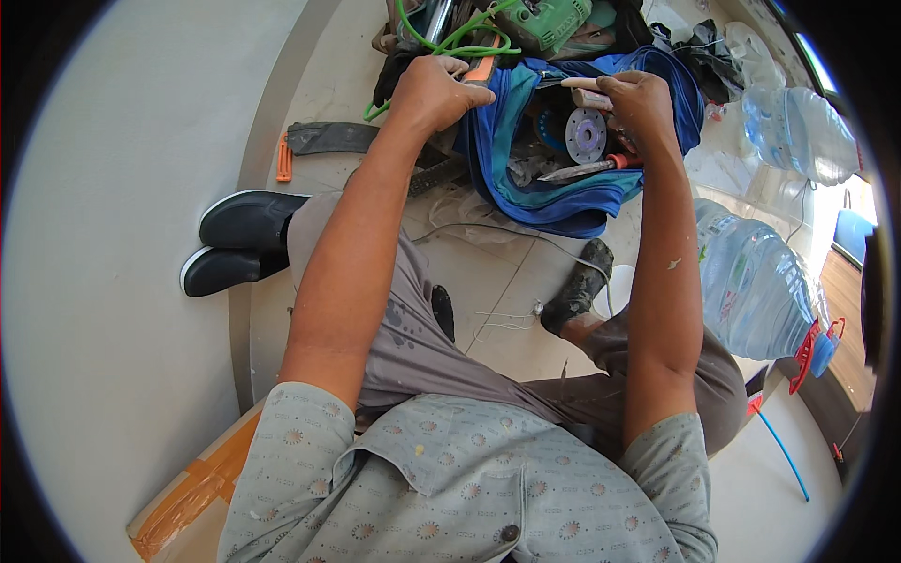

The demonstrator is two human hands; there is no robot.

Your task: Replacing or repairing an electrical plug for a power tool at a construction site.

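My left hand (441, 94) is closed on an orange-and-black object (483, 61) at the top left of an open blue tool bag (507, 169); its far end is hard to make out. My right hand (638, 103) pinches a pale wooden stick (577, 83) over the bag, just above a short pale cylindrical handle (589, 99). Inside the bag lie a perforated grinding disc (587, 136), a blue ring-shaped piece (552, 131) and a long pointed tool (572, 173) with a red handle.
A green power tool (535, 21) and cord lie behind the bag. Large water jugs (751, 281) stand right. A dark flat strip (333, 138) and orange piece (283, 159) lie left, near black shoes (244, 220) by the wall. A grey cable crosses the tiles.
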